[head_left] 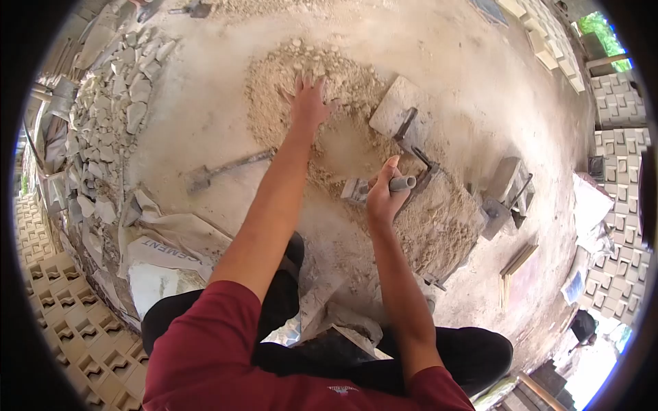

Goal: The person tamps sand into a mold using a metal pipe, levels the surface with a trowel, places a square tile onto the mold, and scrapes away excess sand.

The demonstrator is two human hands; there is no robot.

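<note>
My left hand (310,104) lies on a heap of sandy, crumbly mix (271,92), its fingers spread and nothing held. Fingers of my right hand (385,198) are wrapped around a hand tool with a round grey handle (403,183). A pale flat part shows on the other side of that fist; whether it belongs to the tool I cannot tell. Just beyond the fist are dark metal bars (421,156) and a pale flat slab (396,103). More sandy mix (442,219) covers a block-like form right of my right hand, hiding its surface.
A long-handled flat tool (229,170) lies on the dusty floor to the left. Broken stone (113,109) is piled beyond it, near a printed cement bag (171,250). A metal-handled block form (510,188) stands at right. Patterned blocks (75,315) are stacked lower left.
</note>
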